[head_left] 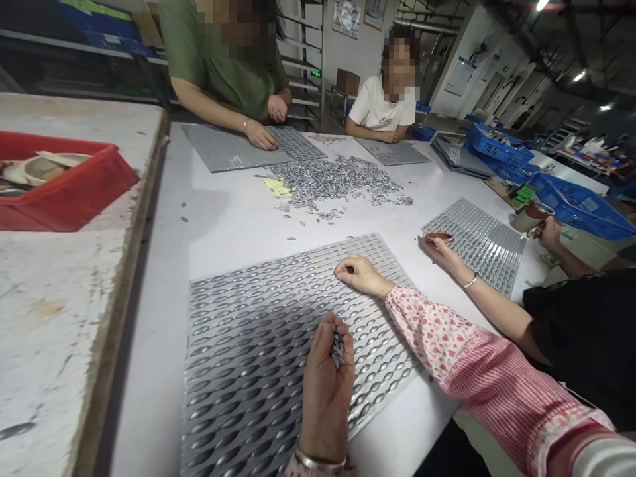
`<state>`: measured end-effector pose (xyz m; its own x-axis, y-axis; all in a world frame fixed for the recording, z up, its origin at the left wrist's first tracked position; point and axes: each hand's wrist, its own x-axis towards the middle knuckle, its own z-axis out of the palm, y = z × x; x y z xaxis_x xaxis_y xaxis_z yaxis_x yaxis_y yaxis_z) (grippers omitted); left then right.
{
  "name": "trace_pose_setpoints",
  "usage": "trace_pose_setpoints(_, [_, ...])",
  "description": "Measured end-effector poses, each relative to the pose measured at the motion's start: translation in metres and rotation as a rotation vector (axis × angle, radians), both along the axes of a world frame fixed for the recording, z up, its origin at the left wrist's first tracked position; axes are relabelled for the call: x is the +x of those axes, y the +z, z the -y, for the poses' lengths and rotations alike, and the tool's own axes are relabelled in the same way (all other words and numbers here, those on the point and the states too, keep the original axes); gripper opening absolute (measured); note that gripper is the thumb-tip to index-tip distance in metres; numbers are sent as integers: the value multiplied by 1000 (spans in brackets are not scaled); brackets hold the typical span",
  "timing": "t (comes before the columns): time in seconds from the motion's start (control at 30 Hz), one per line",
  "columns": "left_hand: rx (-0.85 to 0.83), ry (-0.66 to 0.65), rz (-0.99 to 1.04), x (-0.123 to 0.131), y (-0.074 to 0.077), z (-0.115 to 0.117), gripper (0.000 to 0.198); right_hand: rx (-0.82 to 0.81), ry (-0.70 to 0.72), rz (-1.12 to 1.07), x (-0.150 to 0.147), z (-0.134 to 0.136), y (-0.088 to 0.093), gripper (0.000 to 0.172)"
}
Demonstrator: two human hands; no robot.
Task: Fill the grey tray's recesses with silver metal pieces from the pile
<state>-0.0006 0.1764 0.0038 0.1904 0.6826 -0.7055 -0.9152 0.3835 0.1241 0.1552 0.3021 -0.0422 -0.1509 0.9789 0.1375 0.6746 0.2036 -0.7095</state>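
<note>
Palm up, my left hand (325, 391) cups several small grey pointed-oval pieces (338, 350), its fingers curled around them. It is over a large grey sheet (268, 311) patterned with rows of pointed-oval shapes. Farther up, my right hand (364, 275) is at the sheet's upper right part, thumb and fingertips pinched together. Whatever is between those fingertips is hidden. A floral and striped pink sleeve covers my right forearm.
Beyond the sheet lies a spread pile of grey pieces (338, 180) beside yellow paper (277, 187). Two people sit across the table at similar sheets. At right, another person holds a cup (531, 216) near a patterned sheet (477, 238). A red bin (94, 192) stands left.
</note>
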Motion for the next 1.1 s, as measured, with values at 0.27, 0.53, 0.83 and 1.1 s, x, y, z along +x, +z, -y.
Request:
trace_pose_setpoints(0.27, [147, -62, -216, 2, -1, 4, 11, -281, 421, -291, -11, 56, 50, 24])
trace_pose_setpoints(0.53, [217, -60, -377, 4, 2, 6, 9, -225, 487, -239, -19, 67, 56, 15])
trace_pose_setpoints(0.83, [128, -48, -194, 0, -10, -3, 17, -339, 180, -536, -24, 55, 46, 32])
trace_pose_setpoints(1.1, [145, -15, -186, 2, -14, -2, 25, -14, 547, 177, -24, 69, 78, 20])
